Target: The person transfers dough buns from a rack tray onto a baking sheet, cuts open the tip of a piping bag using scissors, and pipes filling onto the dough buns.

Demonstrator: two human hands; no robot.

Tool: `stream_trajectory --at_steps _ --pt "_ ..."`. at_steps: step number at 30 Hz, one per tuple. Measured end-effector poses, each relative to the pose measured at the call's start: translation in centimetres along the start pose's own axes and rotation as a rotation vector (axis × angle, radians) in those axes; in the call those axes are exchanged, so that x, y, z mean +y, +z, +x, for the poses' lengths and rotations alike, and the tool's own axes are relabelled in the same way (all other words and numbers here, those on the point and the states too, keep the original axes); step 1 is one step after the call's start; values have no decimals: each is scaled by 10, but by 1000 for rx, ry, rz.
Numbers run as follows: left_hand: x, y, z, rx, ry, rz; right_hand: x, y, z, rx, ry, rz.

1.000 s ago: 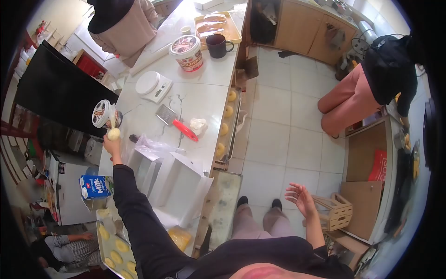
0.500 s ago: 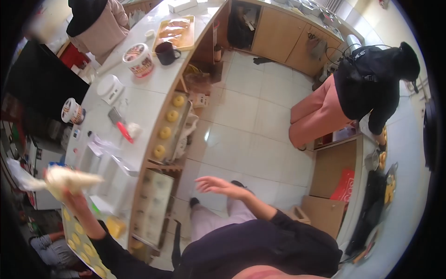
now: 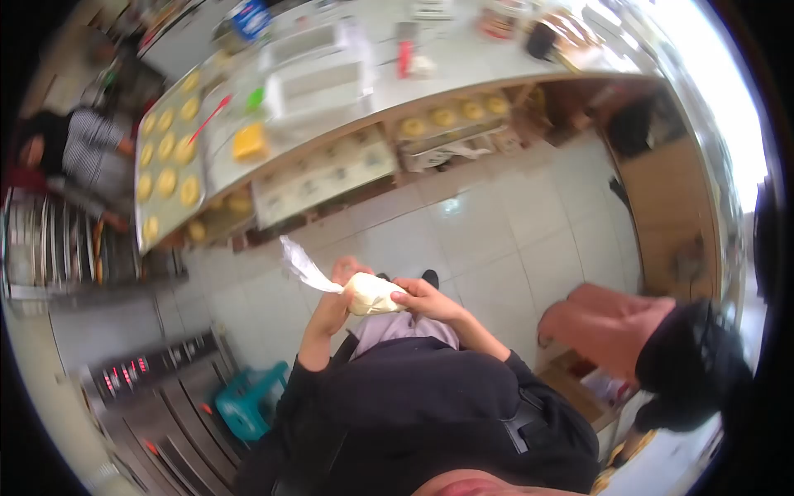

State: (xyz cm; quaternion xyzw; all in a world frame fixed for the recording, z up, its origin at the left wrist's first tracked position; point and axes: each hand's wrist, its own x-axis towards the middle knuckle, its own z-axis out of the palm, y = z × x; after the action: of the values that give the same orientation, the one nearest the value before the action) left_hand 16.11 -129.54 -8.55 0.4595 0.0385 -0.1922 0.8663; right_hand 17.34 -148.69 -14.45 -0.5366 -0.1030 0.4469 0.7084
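A clear piping bag of cream-coloured filling point(image 3: 370, 295) is held in front of my body, above the floor. My left hand point(image 3: 343, 289) grips its rear part, where the twisted plastic tail sticks out to the upper left. At the bag's other end my right hand point(image 3: 422, 299) has its thumb and fingers closed on the tip side. Beyond them, at the upper left, a tray point(image 3: 196, 157) carries several round yellow dough pieces. A red-handled tool point(image 3: 211, 118) lies across that tray's edge.
On the worktop point(image 3: 385, 97) are white boxes point(image 3: 318, 87), a yellow pack point(image 3: 249, 144), a red grater point(image 3: 404, 58) and a dark mug point(image 3: 542, 40). A person point(image 3: 608, 322) stands at right, another point(image 3: 91, 149) at left. An oven point(image 3: 157, 405) and teal stool point(image 3: 246, 403) are lower left.
The view has turned towards the oven side. My left hand has brought the piping bag from over the worktop to my body, and my right hand, earlier free, has closed on it.
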Motion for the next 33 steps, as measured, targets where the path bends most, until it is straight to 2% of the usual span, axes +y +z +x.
stream_trajectory --at_steps 3,4,8,12,16,19,22,25,29,33 --pt "-17 -30 -39 197 -195 36 -17 22 8 -100 225 -268" --pt "-18 -36 -56 230 -186 -17 -11 32 13 -107 238 -241" --pt "-36 -58 -101 536 7 -41 -1 31 35 -148 324 -369" --pt "-46 -74 -141 687 251 -131 4 48 62 -306 340 -428" --pt "-70 -90 -159 814 382 -277 2 66 94 -437 206 -586" --pt "-76 -93 -171 854 440 -385 -11 85 115 -491 209 -593" --pt "-81 -95 -182 954 490 -454 -10 83 140 -480 198 -475" --pt "-84 -112 -197 1122 537 -521 -9 59 182 -316 139 -576" --pt "-111 -159 -217 1295 582 -603 3 68 235 -283 287 -562" --pt "-127 -188 -197 1556 641 -760 67 84 313 -297 550 -516"
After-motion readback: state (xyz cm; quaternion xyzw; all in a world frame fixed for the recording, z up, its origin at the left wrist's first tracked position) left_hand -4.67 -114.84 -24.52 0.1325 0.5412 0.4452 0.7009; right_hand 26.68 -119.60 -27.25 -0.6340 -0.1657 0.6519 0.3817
